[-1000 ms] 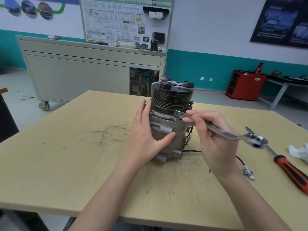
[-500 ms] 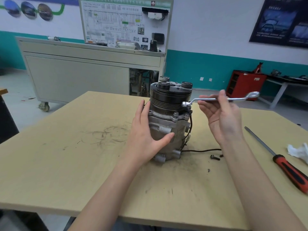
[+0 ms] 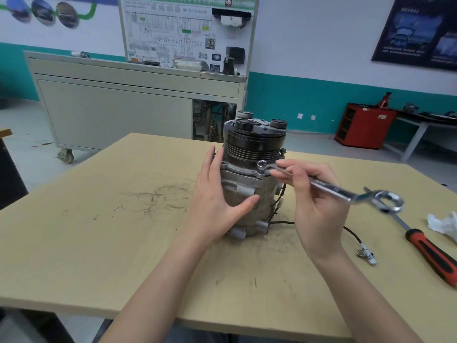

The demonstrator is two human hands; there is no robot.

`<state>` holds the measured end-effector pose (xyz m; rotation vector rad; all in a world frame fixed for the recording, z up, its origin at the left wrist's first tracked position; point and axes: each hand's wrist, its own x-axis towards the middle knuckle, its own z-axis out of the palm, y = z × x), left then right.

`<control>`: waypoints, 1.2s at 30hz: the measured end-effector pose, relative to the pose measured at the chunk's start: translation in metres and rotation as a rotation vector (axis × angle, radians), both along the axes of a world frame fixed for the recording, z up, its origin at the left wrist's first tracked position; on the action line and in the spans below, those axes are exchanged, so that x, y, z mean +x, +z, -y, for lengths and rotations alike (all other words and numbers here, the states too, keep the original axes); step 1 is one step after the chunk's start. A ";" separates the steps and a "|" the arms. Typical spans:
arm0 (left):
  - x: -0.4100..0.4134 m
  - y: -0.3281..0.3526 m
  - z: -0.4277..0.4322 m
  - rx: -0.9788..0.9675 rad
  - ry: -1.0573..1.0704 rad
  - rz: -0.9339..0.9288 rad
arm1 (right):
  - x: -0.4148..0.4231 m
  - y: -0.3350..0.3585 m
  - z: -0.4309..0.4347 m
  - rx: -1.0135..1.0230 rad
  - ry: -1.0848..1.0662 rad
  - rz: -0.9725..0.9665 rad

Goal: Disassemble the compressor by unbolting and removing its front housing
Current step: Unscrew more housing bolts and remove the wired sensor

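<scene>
From the head camera, the compressor (image 3: pixel 249 184) stands upright near the middle of the wooden table (image 3: pixel 99 231), its black grooved pulley (image 3: pixel 254 142) on top and the grey metal body below.

The left hand (image 3: pixel 217 201) lies flat against the left side of the body. Its fingers are straight and point upward beside the flange, and the thumb stretches across the front. It presses on the body and grips nothing.

The right hand (image 3: pixel 314 206) is just to the right of the compressor. Its fingers are curled around the shaft of a wrench (image 3: pixel 346 194), with the fingertips pinching it close to the flange. The wrench's ring end sits over a bolt (image 3: pixel 261 164) on the near right corner of the flange. The other end reaches out to the right and crosses over the shaft of a screwdriver (image 3: pixel 430 251) with a red and black handle, which lies on the table.

A dark cable (image 3: pixel 351 230) runs from the foot of the compressor, passes behind the right wrist and ends in a small plug (image 3: pixel 367 253). A crumpled white rag (image 3: pixel 442 224) lies at the table's right edge.
</scene>
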<state>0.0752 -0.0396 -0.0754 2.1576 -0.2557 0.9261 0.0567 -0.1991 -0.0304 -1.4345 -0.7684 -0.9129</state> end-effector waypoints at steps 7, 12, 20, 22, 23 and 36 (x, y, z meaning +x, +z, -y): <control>0.001 0.000 0.000 -0.002 -0.001 0.010 | 0.008 0.002 0.005 0.088 0.067 -0.072; 0.000 0.000 0.000 0.006 0.000 0.012 | 0.032 0.012 0.018 0.202 0.311 -0.284; 0.003 -0.002 -0.001 0.006 -0.003 0.035 | 0.061 0.032 0.023 0.482 0.513 -0.658; 0.004 -0.003 -0.001 0.007 -0.002 0.041 | 0.049 0.033 0.025 0.383 0.374 -0.480; 0.004 -0.003 -0.001 0.006 -0.002 0.040 | 0.042 0.033 0.025 0.316 0.301 -0.390; 0.002 0.000 0.000 -0.019 -0.015 0.026 | 0.007 0.003 0.003 0.039 0.068 0.006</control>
